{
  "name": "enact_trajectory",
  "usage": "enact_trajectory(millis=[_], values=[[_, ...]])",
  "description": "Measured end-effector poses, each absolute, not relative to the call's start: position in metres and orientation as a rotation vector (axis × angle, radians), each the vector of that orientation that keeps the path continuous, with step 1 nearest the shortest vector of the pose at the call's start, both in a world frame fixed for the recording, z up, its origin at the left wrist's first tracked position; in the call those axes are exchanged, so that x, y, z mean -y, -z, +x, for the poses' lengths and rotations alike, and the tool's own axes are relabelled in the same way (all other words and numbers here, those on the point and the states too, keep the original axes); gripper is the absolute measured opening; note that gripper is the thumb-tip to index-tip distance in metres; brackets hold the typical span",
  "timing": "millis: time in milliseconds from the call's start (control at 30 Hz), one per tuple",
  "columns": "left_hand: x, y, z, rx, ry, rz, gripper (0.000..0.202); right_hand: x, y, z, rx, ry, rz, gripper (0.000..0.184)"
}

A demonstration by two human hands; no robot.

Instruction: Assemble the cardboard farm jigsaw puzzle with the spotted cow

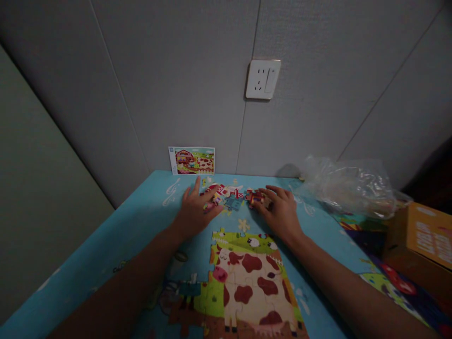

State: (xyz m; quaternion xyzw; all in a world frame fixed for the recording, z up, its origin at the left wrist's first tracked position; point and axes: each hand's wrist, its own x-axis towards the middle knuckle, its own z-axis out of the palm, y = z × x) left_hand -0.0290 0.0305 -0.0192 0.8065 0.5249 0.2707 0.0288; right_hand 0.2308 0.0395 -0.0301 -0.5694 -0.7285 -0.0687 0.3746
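A partly assembled jigsaw puzzle [243,278] with a spotted cow lies nearest me on the blue table cover. Beyond it is a cluster of loose puzzle pieces [233,202] in red, white and blue. My left hand [194,209] rests at the left side of this cluster, fingers spread, with the thumb and index finger over some pieces. At the cluster's right side, my right hand [282,209] has its thumb and fingers curled around a dark red puzzle piece [254,198]. Its fingertips partly cover that piece.
A picture card [192,160] of the farm scene leans against the grey wall [197,84]. On the right are a clear plastic bag [349,188] and an orange box [423,245]. A socket panel [263,79] is fixed to the wall above.
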Motion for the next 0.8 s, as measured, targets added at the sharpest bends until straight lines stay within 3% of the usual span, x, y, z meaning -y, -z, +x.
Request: enact_trajectory(millis=[100, 300, 700, 800], values=[[-0.0354, 0.0252, -0.0340, -1.846, -0.686, 2.281, 0.042, -0.0455, 0.0379, 0.2396, 1.832, 0.219, -1.662, 0.041], [-0.0362, 0.0253, -0.0355, -1.854, -0.605, 2.224, 0.040, -0.0451, 0.0367, 0.2372, 1.884, 0.144, -1.689, 0.037], [-0.0355, 0.0266, -0.0331, -1.792, -0.753, 2.314, 0.031, -0.0500, 0.0388, 0.2412, 1.841, 0.191, -1.659, 0.031], [-0.0351, 0.0249, -0.0321, -1.677, -0.823, 2.425, 0.037, -0.0497, 0.0381, 0.2404, 1.820, 0.170, -1.662, 0.027]])
